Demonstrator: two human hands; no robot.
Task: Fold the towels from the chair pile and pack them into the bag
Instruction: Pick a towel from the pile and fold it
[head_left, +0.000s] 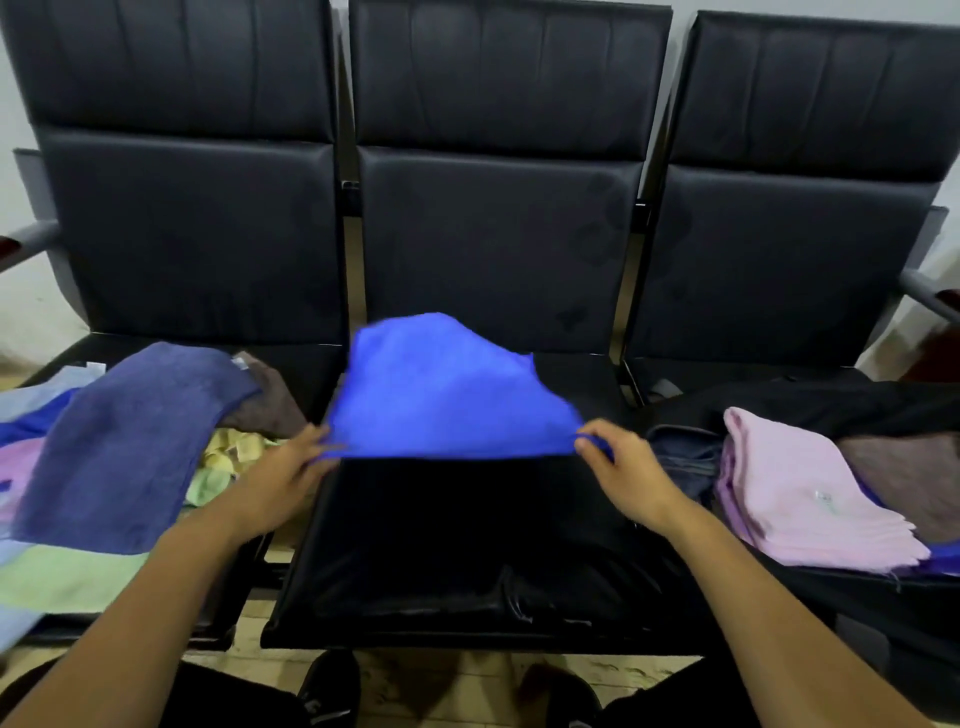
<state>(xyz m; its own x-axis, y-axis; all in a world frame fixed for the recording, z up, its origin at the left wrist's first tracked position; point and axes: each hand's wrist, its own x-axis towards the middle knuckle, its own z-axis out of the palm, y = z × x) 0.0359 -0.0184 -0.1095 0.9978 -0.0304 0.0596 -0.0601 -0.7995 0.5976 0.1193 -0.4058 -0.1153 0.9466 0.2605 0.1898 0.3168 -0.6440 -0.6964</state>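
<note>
Row of 3 black chairs (498, 249), pale wall (21, 291), tiled floor (415, 670)

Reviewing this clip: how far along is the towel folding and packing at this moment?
Done: folded pink towels are stacked in the open dark bag on the right seat. In hand: the left hand and right hand each pinch a corner of the bright blue towel over the middle seat. Left: an unfolded towel pile on the left seat.

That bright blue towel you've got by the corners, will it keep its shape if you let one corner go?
Probably not. The bright blue towel billows between the left hand and right hand, so it looks floppy and light. It would likely droop onto the middle seat.
</note>
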